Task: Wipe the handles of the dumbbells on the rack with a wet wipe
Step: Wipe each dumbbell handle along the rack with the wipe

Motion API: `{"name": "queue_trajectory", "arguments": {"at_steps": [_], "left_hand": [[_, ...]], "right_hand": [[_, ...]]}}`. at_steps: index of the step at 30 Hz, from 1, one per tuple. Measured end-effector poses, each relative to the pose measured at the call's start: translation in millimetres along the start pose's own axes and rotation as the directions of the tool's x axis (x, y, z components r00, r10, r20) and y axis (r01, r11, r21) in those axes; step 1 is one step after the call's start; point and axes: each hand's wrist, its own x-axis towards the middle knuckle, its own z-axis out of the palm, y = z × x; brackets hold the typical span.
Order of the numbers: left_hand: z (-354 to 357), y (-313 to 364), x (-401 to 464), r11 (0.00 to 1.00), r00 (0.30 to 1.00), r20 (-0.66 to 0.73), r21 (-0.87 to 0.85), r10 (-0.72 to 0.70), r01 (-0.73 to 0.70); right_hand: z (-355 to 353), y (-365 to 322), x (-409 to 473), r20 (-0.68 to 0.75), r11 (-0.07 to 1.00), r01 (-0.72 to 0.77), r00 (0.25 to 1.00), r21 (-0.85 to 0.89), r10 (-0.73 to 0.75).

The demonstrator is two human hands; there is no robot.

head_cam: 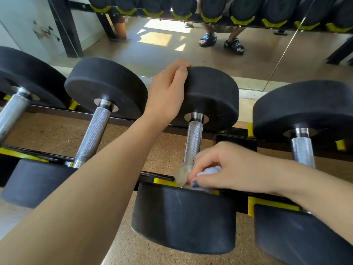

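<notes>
Several black dumbbells with knurled steel handles lie across a black rack (236, 139) with yellow cradles. My left hand (168, 92) grips the top edge of the far head (212, 98) of the middle dumbbell. My right hand (227, 169) holds a crumpled, greyed wet wipe (183, 175) wrapped round the near end of that dumbbell's handle (193, 140), just above its near head (183, 219). My fingers hide most of the wipe. Neighbouring handles stand to the left (93, 134) and to the right (302, 152).
A wall mirror (172, 44) behind the rack reflects an upper row of dumbbells and a crouching person's sandalled feet. Speckled brown floor (57, 134) shows beneath the rack. The dumbbell heads sit close together, with narrow gaps between them.
</notes>
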Motion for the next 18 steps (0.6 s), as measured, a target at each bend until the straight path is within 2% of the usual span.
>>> {"name": "queue_trajectory", "arguments": {"at_steps": [1,3,5,7,8,9,12,14,16,18], "left_hand": [[-0.1,-0.4,0.5,1.000,1.000,-0.004,0.000,0.002,-0.002],[-0.3,-0.9,1.2,1.000,1.000,-0.011,0.001,0.014,-0.014],[-0.3,-1.2,1.2,1.000,1.000,-0.003,0.005,0.025,-0.025],[0.5,-1.7,1.6,1.000,1.000,0.002,0.002,0.018,-0.018],[0.7,-2.0,1.6,1.000,1.000,0.001,0.001,0.016,-0.016],[0.9,-2.2,1.3,1.000,1.000,-0.001,0.003,0.015,-0.015],[-0.5,-2.5,1.0,1.000,1.000,0.000,0.007,0.018,-0.018],[0.3,-1.7,1.2,1.000,1.000,0.003,0.010,0.018,-0.018],[0.3,-1.4,1.3,1.000,1.000,-0.007,0.013,0.008,-0.008],[-0.6,-0.9,1.0,1.000,1.000,-0.008,0.011,0.002,-0.001]], "right_hand": [[-4.4,1.5,0.7,-0.128,1.000,0.014,0.992,0.001,-0.014],[-10.4,4.9,5.7,-0.452,1.000,0.010,0.892,-0.028,-0.021],[-6.5,2.8,12.7,-0.582,0.986,-0.055,0.812,-0.157,-0.047],[6.4,4.2,16.2,-0.529,0.928,-0.112,0.843,-0.356,-0.101],[11.9,6.4,16.1,-0.490,0.912,-0.118,0.866,-0.394,-0.099],[14.0,9.1,16.2,-0.474,0.913,-0.122,0.876,-0.389,-0.085],[7.8,12.3,17.0,-0.490,0.968,-0.085,0.871,-0.236,-0.043],[2.9,14.3,17.5,-0.450,0.973,-0.041,0.890,-0.225,-0.067],[6.5,11.0,15.2,-0.300,0.959,0.036,0.946,-0.281,-0.123],[10.9,-0.2,10.4,-0.116,0.962,0.104,0.984,-0.253,-0.137]]}}
